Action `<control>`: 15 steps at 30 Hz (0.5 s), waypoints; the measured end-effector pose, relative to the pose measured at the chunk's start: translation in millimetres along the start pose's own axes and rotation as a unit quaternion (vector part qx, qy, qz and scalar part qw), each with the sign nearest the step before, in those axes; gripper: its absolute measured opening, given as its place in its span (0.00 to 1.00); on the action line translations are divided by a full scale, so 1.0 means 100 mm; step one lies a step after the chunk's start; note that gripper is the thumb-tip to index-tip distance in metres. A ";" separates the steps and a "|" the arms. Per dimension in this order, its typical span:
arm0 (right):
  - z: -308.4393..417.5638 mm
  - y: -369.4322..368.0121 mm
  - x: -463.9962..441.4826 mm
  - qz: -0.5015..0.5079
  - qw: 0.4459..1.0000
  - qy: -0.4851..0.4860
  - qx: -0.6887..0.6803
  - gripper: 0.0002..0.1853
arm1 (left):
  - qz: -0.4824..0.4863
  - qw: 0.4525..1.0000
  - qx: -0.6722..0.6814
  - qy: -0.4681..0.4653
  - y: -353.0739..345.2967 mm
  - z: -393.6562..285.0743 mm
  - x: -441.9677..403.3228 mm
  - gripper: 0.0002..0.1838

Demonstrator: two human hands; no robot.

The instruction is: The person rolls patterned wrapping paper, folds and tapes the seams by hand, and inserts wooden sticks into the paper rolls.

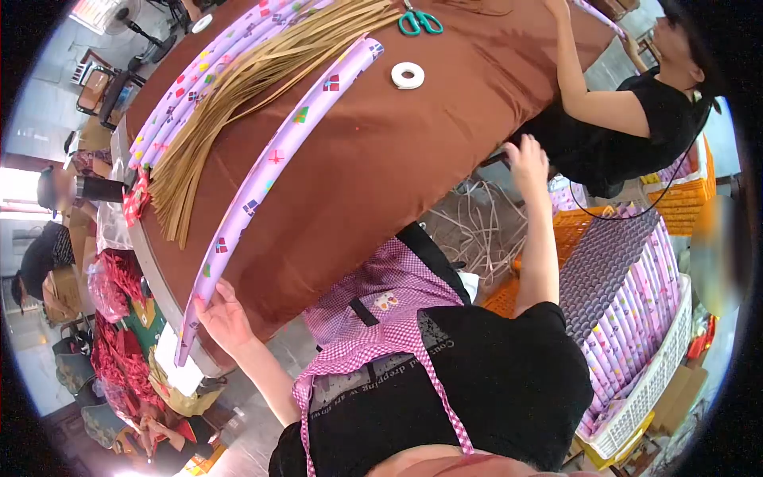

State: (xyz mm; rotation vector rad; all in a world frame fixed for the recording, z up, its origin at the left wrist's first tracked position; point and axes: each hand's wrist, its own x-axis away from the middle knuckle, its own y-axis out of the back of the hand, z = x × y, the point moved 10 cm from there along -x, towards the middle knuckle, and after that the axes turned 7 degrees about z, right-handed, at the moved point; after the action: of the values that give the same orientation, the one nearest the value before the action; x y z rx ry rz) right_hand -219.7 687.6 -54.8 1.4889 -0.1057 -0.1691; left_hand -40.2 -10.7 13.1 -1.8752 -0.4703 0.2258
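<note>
A long lilac roll of wrapping paper, printed with small gift boxes, lies slantwise across the brown-covered table. Its near end juts past the table's left edge, where my left hand grips it between thumb and fingers. My right hand is raised beside the table's right edge, its fingers loosely bent and apart, with nothing seen in them. Beyond the roll lies a bundle of flat tan strips. A white roll of tape and green-handled scissors rest farther back on the cloth.
More lilac rolls lie at the table's far left. At my right stands a white basket packed with lilac rolls, near orange crates. Pale strips litter the floor. A co-worker in black sits at the table's right side.
</note>
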 end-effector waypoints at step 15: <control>0.90 0.62 -0.90 -0.058 0.992 0.115 -0.002 0.30 | -0.004 1.000 0.001 -0.024 0.03 -0.02 0.09 0.17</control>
State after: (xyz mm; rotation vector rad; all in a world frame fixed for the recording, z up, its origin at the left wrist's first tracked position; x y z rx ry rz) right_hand -320.8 619.6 17.2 1.5012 0.1674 -0.0907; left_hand -31.1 -9.4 11.7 -1.8697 -0.5111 0.2663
